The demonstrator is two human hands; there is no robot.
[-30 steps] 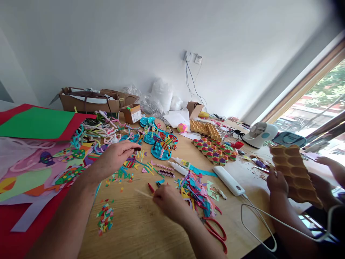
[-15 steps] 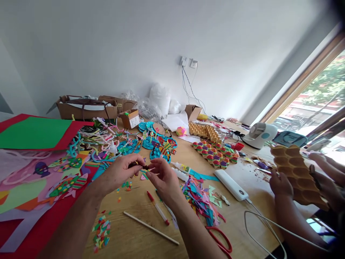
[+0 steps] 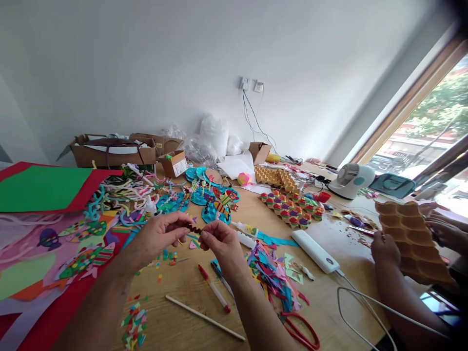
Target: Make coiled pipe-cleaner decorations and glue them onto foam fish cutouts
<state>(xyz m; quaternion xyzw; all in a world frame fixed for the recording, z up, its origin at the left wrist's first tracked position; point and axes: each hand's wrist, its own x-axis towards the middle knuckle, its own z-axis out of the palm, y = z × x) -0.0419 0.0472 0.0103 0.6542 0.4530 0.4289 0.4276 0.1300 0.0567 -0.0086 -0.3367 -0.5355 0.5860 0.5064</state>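
The dark twist is lying directly between the two hands, which are facing each other above the bench. Its long axis is running crosswise, from left to right, with the right end dipping slightly toward the person. The left hand is pinching one end between thumb and fingers, and the right hand is pinching the other, so neither is nearer: both are touching it. Only a short ridged stretch is showing in the gap between the fingertips; how much is hiding inside each grip, I cannot tell.

On the person's side of the hands, a red pen is resting near the right forearm, and a pale stick is lying aslant between the forearms. Beyond the hands, blue plates bearing paper cutouts are sitting well clear of both grips.
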